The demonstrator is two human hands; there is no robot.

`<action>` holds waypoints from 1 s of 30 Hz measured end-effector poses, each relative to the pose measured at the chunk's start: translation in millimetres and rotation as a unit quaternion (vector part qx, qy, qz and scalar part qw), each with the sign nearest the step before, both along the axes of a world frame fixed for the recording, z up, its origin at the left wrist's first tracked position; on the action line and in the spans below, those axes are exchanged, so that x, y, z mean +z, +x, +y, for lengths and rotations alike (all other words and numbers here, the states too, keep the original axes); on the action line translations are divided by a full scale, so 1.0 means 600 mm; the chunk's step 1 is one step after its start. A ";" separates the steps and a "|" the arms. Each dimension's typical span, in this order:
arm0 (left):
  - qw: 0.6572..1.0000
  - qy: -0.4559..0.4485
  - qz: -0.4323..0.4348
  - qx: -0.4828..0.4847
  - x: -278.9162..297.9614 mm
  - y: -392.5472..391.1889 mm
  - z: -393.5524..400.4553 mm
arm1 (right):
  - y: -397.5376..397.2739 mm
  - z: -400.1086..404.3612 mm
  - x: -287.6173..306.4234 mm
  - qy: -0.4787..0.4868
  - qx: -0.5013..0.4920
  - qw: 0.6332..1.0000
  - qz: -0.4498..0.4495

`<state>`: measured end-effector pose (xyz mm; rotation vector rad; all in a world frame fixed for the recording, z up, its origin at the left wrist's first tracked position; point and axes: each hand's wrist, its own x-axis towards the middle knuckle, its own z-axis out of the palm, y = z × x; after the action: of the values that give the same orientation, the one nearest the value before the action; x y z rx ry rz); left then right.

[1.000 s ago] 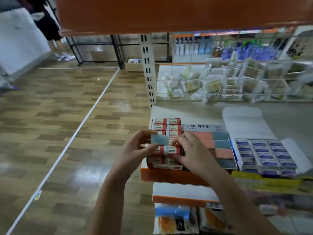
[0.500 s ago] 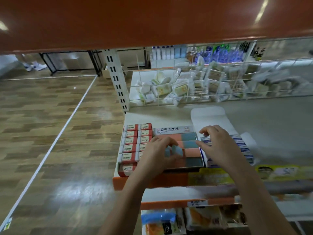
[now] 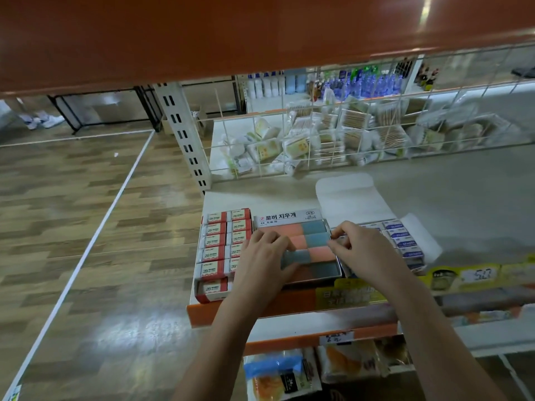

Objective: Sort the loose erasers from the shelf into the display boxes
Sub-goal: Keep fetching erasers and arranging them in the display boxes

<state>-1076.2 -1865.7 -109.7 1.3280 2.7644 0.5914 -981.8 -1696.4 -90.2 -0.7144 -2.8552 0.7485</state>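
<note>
Three display boxes stand side by side at the shelf's front edge. The left box (image 3: 215,247) holds red-and-white 2B erasers. The middle box (image 3: 289,219) holds salmon and blue-grey erasers. The right box (image 3: 402,241) holds blue-and-white ones, partly hidden by my right hand. My left hand (image 3: 260,264) lies on the middle box, fingers and thumb closed around a blue-grey eraser (image 3: 296,257) lying in its third row. My right hand (image 3: 364,253) pinches the middle box's right wall with curled fingertips.
The grey shelf (image 3: 463,204) stretches back to a wire basket (image 3: 318,146) of packaged goods. A white box flap (image 3: 347,195) lies open behind the boxes. An orange shelf (image 3: 260,33) hangs low overhead. Price tags (image 3: 474,274) line the front edge; bagged goods (image 3: 283,374) sit below.
My left hand carried the blue-grey eraser from above the left box into the middle box and set it down in a row. My right hand moved to the middle box's right wall.
</note>
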 end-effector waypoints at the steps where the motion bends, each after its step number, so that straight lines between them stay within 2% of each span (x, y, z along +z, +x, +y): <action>1: 1.000 -0.005 0.004 -0.005 -0.001 0.001 0.001 | 0.000 -0.001 -0.002 -0.001 -0.002 1.000 0.001; 7: 1.000 -0.005 0.019 0.002 -0.007 0.001 -0.001 | 0.003 -0.006 -0.007 -0.011 -0.012 1.000 0.007; 14: 0.997 -0.007 0.007 -0.073 0.034 -0.011 0.043 | 0.020 0.023 0.018 -0.021 -0.023 0.999 0.006; 21: 0.987 0.015 0.045 -0.152 0.091 0.055 0.199 | 0.112 0.124 0.056 0.093 -0.054 0.994 0.022; 25: 0.976 -0.001 0.069 -0.204 0.098 0.140 0.312 | 0.208 0.211 0.059 0.121 -0.090 0.988 0.019; 30: 0.971 -0.026 0.081 -0.223 0.080 0.264 0.481 | 0.354 0.343 0.039 0.159 -0.149 0.976 0.001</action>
<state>-918.0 -1577.1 -61.9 1.9762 2.4351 0.3939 -769.7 -1490.9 -66.6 -1.0509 -2.6790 0.2440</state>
